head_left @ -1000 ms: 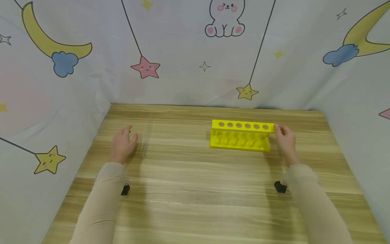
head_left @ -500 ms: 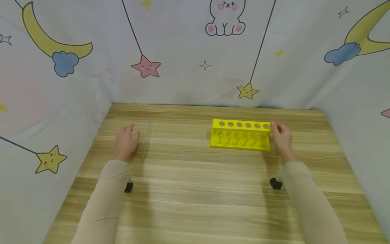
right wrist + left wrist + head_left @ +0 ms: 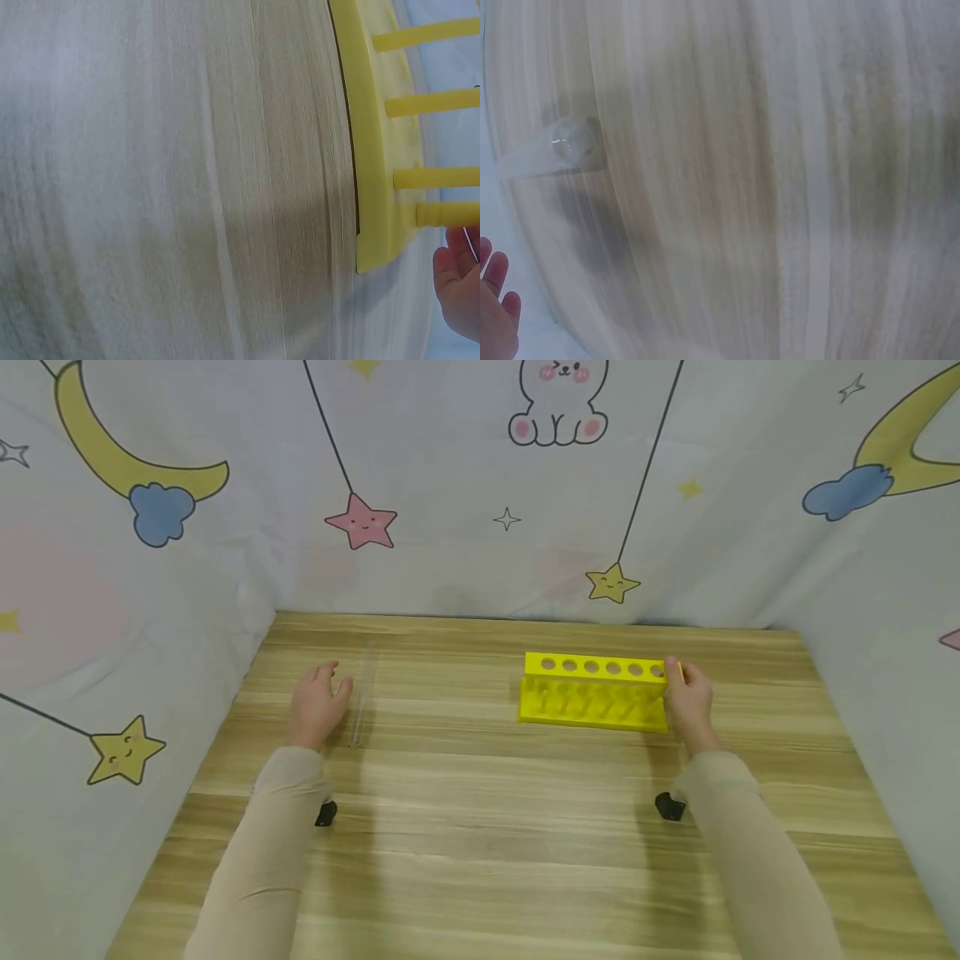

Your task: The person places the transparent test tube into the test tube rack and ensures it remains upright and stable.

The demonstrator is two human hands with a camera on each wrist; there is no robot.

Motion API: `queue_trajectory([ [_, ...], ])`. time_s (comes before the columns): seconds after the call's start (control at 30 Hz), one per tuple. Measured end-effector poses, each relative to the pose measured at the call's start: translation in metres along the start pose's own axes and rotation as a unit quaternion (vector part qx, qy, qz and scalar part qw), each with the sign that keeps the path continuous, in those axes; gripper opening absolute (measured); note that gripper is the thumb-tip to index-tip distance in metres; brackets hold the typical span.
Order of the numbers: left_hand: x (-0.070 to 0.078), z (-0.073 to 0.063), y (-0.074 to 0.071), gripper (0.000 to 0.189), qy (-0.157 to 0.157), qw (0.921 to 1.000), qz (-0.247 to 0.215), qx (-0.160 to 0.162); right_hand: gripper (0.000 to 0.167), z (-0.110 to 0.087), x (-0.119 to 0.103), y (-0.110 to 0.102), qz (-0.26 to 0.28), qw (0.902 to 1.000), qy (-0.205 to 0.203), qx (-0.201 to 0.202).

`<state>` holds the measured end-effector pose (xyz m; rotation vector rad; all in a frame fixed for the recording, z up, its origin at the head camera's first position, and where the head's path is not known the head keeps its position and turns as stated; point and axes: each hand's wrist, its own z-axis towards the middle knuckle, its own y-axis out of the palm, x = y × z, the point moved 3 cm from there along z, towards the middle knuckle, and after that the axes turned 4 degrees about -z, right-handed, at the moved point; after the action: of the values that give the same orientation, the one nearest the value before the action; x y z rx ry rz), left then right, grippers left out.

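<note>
A clear glass test tube (image 3: 363,697) lies on the left side of the wooden table, its rounded end toward me. Just left of it is my left hand (image 3: 318,703), fingers loosely spread and holding nothing. In the left wrist view the tube (image 3: 570,146) and the hand (image 3: 495,307) are apart. On the right stands a yellow test tube rack (image 3: 592,670) with a row of round holes and pegs below. My right hand (image 3: 688,700) holds its right end, thumb over the top plate. The right wrist view shows the fingers beside the end post (image 3: 450,214), partly cut off.
The wood-grain table (image 3: 480,827) runs back to a white curtain (image 3: 450,568) printed with stars, moons and a bear. Curtains also flank both sides. Black wrist devices (image 3: 670,806) sit under the sleeves.
My left hand has moved right, closer to the test tube. The right hand has shifted left onto the end of the rack. Rack and tube stay in place.
</note>
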<state>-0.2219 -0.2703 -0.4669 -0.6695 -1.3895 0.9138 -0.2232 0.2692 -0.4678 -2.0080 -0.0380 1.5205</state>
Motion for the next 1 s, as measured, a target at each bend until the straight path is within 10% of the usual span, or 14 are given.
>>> queue_trajectory([
  [1.0,0.005,0.006,0.012,0.046,-0.014,0.9998,-0.017,-0.002,0.035,0.004,0.009,0.008,0.039,0.9985,0.013,0.036],
])
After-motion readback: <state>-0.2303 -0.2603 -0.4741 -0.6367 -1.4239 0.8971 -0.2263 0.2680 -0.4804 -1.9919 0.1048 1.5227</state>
